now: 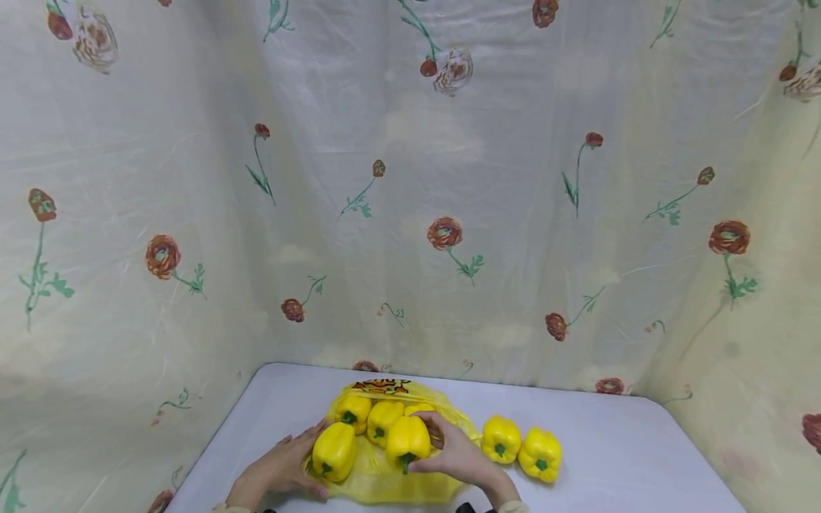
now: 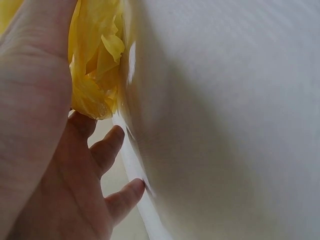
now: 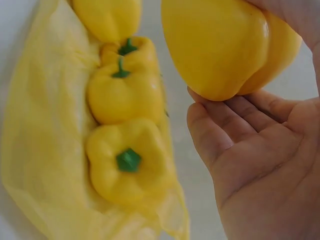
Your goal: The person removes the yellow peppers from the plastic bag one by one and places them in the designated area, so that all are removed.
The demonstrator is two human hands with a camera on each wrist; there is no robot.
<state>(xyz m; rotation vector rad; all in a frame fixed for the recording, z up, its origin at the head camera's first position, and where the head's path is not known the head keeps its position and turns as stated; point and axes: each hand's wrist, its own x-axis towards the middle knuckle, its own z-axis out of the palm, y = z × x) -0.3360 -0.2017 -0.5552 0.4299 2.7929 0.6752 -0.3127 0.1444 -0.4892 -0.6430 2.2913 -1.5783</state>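
Observation:
My right hand point(image 1: 460, 454) grips a yellow bell pepper point(image 1: 408, 437) between thumb and fingers, over a yellow plastic bag point(image 1: 388, 489). In the right wrist view this pepper point(image 3: 215, 50) is raised beside the others, clear of them. At the bag's left edge, my left hand point(image 1: 277, 467) lies with fingers spread, next to another bell pepper point(image 1: 333, 452). The left wrist view shows its fingers loosely extended by the crumpled bag point(image 2: 97, 65); whether they touch the pepper is hidden. Behind sit more peppers on the bag, including one point(image 1: 353, 411) at the back left.
Two more yellow bell peppers point(image 1: 501, 438) stand on the white table point(image 1: 616, 456) to the right of the bag. A floral curtain point(image 1: 398, 285) hangs behind the table and along both sides.

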